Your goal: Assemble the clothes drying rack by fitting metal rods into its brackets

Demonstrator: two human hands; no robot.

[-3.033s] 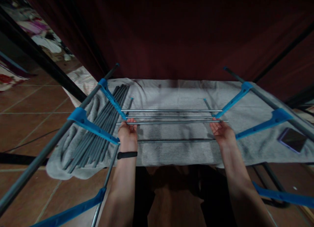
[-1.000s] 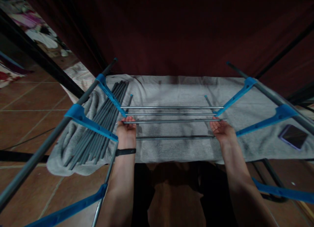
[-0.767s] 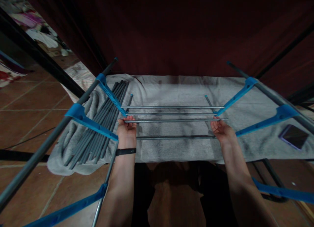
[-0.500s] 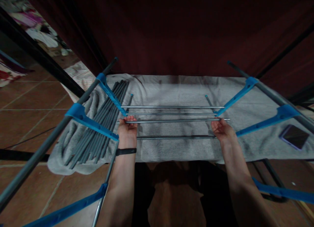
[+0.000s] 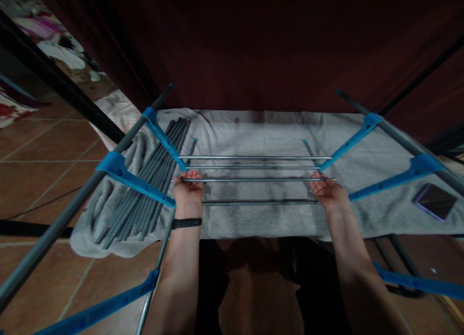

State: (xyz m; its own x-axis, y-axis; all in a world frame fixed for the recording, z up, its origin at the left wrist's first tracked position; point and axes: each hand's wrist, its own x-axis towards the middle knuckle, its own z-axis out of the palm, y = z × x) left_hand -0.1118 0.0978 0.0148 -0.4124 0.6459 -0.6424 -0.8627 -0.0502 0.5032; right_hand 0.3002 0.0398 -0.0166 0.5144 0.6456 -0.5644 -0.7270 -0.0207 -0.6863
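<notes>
Gripping item: thin metal rod (image 5: 253, 179), held crosswise at both ends.

- Left hand (image 5: 187, 191): fingers curled shut around the rod's left end, knuckles up. Black wristband (image 5: 186, 223) on the wrist.
- Right hand (image 5: 328, 191): palm up and half closed, with the fingertips pinching the rod's right end in a looser hold than the left.
- Change over the last half second: the rod's left end sticks out less past the left hand. Its right end has drawn in and dropped slightly, so the rod now lies level.
- Position: the rod runs parallel to, and just nearer than, two fitted rods (image 5: 253, 163). Those span from the left blue bracket (image 5: 165, 140) to the right blue bracket (image 5: 348, 140). The held rod's ends sit close beside the bracket tips, but I cannot tell whether either end is seated.
- A fourth rod (image 5: 253, 202) lies nearer still, below the held one and apart from it.
- Bundle of spare grey rods (image 5: 145, 195): on the left of the grey towel (image 5: 253, 127), under the left bracket.
- Phone (image 5: 434, 201): on the towel's right end, well apart from both hands.
- Surroundings: tiled floor (image 5: 36, 180) and a dark red curtain (image 5: 253, 45) behind.
</notes>
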